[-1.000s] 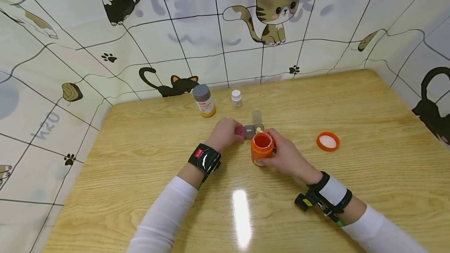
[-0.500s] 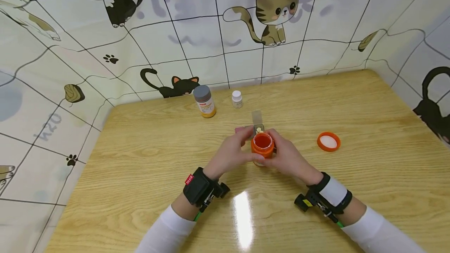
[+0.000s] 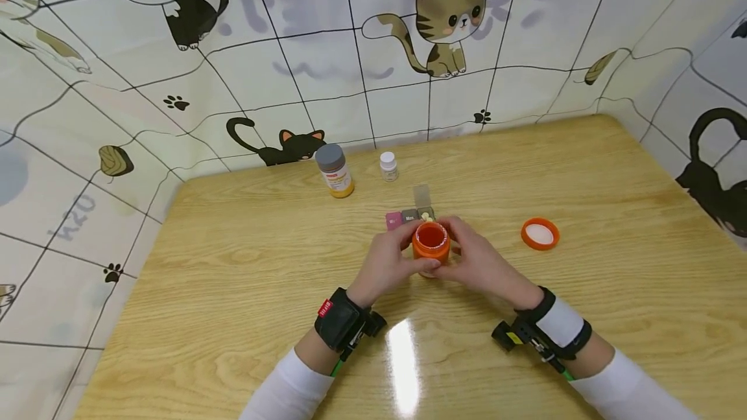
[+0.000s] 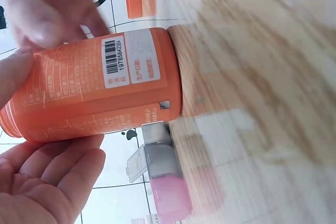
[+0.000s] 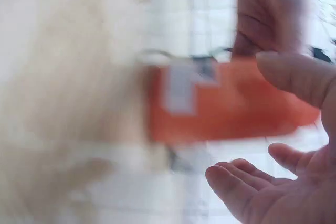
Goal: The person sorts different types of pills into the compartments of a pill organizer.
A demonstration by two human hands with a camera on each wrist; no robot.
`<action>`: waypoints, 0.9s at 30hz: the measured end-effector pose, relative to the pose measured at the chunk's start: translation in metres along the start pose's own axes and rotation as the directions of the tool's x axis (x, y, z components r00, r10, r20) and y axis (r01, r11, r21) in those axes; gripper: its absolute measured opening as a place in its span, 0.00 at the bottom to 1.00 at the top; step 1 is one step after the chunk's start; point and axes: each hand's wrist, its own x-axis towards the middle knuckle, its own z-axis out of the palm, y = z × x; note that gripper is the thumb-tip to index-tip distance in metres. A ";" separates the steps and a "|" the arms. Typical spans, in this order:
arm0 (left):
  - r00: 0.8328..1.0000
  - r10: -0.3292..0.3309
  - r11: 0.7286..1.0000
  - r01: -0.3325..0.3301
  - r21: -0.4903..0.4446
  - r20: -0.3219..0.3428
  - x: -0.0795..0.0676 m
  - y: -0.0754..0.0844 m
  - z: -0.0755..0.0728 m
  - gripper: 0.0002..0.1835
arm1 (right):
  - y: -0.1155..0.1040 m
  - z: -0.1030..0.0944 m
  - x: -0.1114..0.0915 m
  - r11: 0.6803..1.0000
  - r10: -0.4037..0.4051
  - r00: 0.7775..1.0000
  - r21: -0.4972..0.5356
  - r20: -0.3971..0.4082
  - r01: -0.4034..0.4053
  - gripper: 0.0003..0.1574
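An orange pill bottle point(image 3: 431, 253), uncapped, stands upright on the wooden table between the two hands. My left hand point(image 3: 392, 263) holds it from the left, thumb on the near side and fingers on the far side. From the right, my right hand point(image 3: 480, 263) also holds it, and in the right wrist view that thumb lies on the bottle point(image 5: 231, 100), which is blurred. Just behind is a pill organizer point(image 3: 403, 218) with pink and grey compartments, partly hidden. Its rightmost visible compartment has a raised lid point(image 3: 422, 196) and pale pills point(image 3: 426, 216) inside.
The orange cap point(image 3: 539, 234) lies on the table to the right, white liner up. At the back stand a grey-capped bottle point(image 3: 335, 171) and a small white bottle point(image 3: 388, 166). A cat-patterned curtain point(image 3: 327, 83) borders the table.
My left hand has left the pink end of the pill organizer and moved right and nearer to grip the orange pill bottle. The right hand stays at the bottle.
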 end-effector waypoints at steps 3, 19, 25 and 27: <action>1.000 0.012 1.000 -0.012 0.004 -0.006 0.001 0.000 0.000 0.29 | -0.001 -0.033 -0.006 0.998 0.055 0.998 0.007 -0.029 -0.055 0.49; 1.000 -0.012 1.000 0.012 0.009 0.003 0.001 -0.001 0.002 0.28 | 0.077 -0.112 -0.031 0.850 0.291 0.957 -0.459 0.002 -0.258 0.50; 1.000 -0.014 1.000 0.014 0.023 0.003 0.000 0.000 0.002 0.28 | 0.079 -0.105 -0.034 0.838 0.231 0.972 -0.500 -0.039 -0.219 0.41; 1.000 -0.009 1.000 0.009 0.022 0.003 0.000 -0.001 0.001 0.28 | 0.077 -0.104 -0.033 0.836 0.222 0.974 -0.504 -0.051 -0.217 0.40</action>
